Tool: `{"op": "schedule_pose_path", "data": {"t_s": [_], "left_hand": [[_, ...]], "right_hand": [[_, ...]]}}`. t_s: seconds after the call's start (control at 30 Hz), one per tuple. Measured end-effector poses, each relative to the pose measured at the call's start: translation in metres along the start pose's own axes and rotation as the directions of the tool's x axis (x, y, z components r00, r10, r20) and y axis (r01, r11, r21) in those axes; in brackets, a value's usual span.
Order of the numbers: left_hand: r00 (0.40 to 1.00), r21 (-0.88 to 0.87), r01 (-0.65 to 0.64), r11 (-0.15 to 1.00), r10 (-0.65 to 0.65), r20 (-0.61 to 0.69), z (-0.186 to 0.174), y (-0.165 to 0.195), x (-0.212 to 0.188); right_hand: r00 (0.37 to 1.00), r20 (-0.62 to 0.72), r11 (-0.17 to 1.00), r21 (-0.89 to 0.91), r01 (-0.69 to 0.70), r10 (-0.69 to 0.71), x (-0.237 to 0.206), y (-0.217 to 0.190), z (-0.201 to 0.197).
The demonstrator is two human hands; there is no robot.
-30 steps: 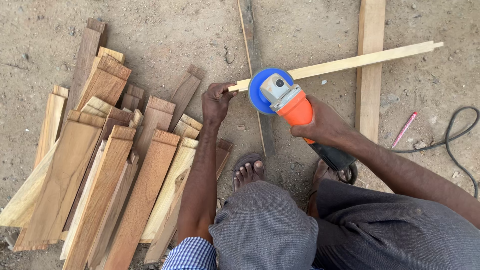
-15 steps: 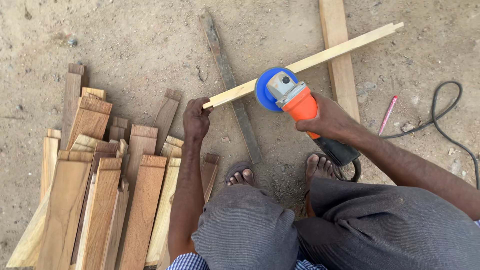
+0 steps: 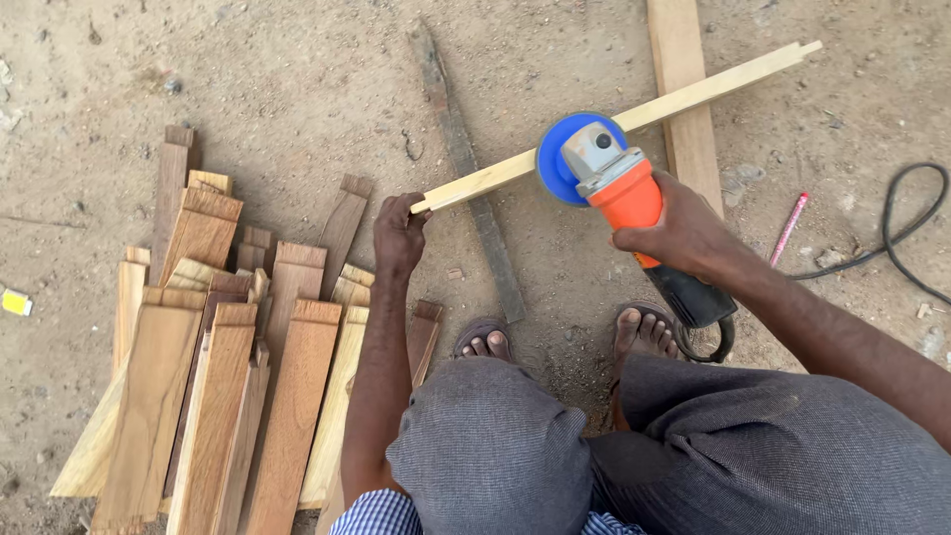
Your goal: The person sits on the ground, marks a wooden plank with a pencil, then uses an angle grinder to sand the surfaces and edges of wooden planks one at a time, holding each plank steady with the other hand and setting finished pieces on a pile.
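Pale wooden strip [image 3: 684, 99] runs on a slant across the sandy ground [image 3: 297, 79], its far end up at the top right, its near end low on the left, and there the left hand [image 3: 399, 236] has it: the grip is closed around that near tip, fingers curled over the wood. Midway along the strip sits the angle grinder [image 3: 619, 188], orange body, grey head, its blue disc [image 3: 560, 159] right against the strip's near edge. The right hand [image 3: 684, 233] is wrapped tight around the orange body, grip closed on the tool, with the black handle end poking out behind the wrist toward the person's lap. Under the strip lies a dark, weathered slat [image 3: 466, 159], and further right a broader light plank [image 3: 684, 89] runs up out of view, the strip crossing over both. Two sandalled feet [image 3: 565, 342] are planted just below the work, toes pointing up toward it. Off to the left, a heap of notched reddish-brown boards [image 3: 228, 367] lies fanned on the ground, close beside the left forearm. On the right, a red pencil [image 3: 789, 228] rests in the dirt near a black cable [image 3: 906, 238] that loops away to the edge. A small yellow scrap [image 3: 15, 301] sits at the far left.
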State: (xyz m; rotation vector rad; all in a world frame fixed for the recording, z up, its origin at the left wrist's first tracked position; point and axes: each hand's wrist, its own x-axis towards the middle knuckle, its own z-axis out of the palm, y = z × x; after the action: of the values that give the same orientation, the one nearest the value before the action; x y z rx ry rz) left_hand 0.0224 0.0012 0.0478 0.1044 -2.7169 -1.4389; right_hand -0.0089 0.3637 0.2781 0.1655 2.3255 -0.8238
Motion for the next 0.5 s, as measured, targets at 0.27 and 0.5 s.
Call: {"op": "schedule_pose_path", "data": {"t_s": [0.27,0.5], "left_hand": [[0.999,-0.039,-0.047,0.998,0.046,-0.016,0.0,0.003,0.001],[0.999,-0.062,-0.052,0.997,0.051,-0.016,-0.002,0.003,-0.001]], "right_hand": [[0.98,0.133,0.988,-0.019,0.153,-0.149,0.02,-0.057,0.068],[0.992,0.122,0.995,-0.085,0.044,-0.033,0.011,-0.049,0.059]]}}
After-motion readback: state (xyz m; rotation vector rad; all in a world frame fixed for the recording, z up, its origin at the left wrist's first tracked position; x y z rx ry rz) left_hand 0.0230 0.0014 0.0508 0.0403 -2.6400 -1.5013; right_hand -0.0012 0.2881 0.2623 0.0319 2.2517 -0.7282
